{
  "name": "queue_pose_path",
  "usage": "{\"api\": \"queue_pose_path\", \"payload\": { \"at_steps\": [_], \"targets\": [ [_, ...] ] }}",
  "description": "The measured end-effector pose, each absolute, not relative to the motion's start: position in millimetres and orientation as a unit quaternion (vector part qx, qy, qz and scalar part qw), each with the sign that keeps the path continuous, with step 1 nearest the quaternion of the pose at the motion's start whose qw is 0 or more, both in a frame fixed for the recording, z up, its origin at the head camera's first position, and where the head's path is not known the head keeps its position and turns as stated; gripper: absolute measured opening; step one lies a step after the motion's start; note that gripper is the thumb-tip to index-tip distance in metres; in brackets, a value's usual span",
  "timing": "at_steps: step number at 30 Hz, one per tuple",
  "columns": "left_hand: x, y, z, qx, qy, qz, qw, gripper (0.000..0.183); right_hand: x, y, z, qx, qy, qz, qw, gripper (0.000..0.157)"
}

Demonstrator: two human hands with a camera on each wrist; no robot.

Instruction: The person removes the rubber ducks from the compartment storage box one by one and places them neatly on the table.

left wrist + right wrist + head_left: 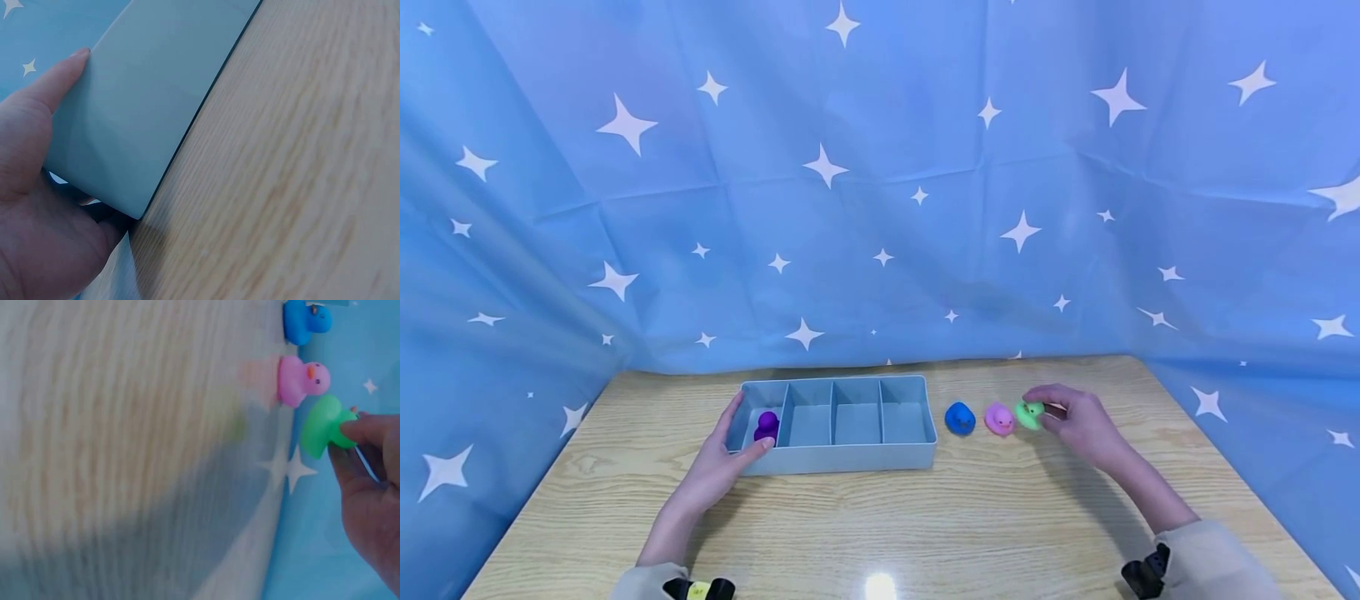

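My left hand (pixel 715 462) grips the left end of a grey-blue box with compartments (pixel 842 459), thumb over the front wall and fingers at the end wall. In the left wrist view, the box's smooth wall (pixel 144 94) lies against my thumb. A purple duck (pixel 767 426) sits in the leftmost compartment. To the right, my right hand (pixel 1078 423) pinches a light green rubber duck (pixel 1027 415) by its head between thumb and fingers. In the right wrist view, the green duck (pixel 322 425) is tilted, close beside a pink duck (pixel 294 381).
The pink duck (pixel 999 419) and a blue duck (pixel 959 418) stand on the wooden table (pixel 880 525) between the box and my right hand. Blue cloth with white stars (pixel 880 275) hangs behind the table and along both sides.
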State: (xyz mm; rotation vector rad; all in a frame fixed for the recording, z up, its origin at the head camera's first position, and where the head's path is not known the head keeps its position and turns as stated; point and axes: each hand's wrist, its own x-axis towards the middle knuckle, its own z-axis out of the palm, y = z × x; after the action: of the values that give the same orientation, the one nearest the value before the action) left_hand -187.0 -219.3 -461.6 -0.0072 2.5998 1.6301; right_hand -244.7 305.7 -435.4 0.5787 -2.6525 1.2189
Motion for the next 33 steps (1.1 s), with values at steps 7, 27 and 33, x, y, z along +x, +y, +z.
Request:
{"api": "queue_pose_path", "payload": {
  "at_steps": [7,27,33],
  "targets": [
    [-189.7,-220.3,-462.2,-0.005,0.844,0.536,0.037,0.098,-247.1,309.2,-447.2,0.181,-0.899,0.391,0.079,0.032],
    [-190.9,-220.9,-463.6,-0.005,0.846,0.532,0.035,0.098,-249.0,310.1,-451.7,0.158,-0.915,0.366,0.064,0.034],
    [-190.7,-221.1,-464.3,-0.005,0.847,0.531,0.035,0.099,-247.9,311.5,-453.2,0.128,-0.914,0.38,0.068,0.033]
  ]
}}
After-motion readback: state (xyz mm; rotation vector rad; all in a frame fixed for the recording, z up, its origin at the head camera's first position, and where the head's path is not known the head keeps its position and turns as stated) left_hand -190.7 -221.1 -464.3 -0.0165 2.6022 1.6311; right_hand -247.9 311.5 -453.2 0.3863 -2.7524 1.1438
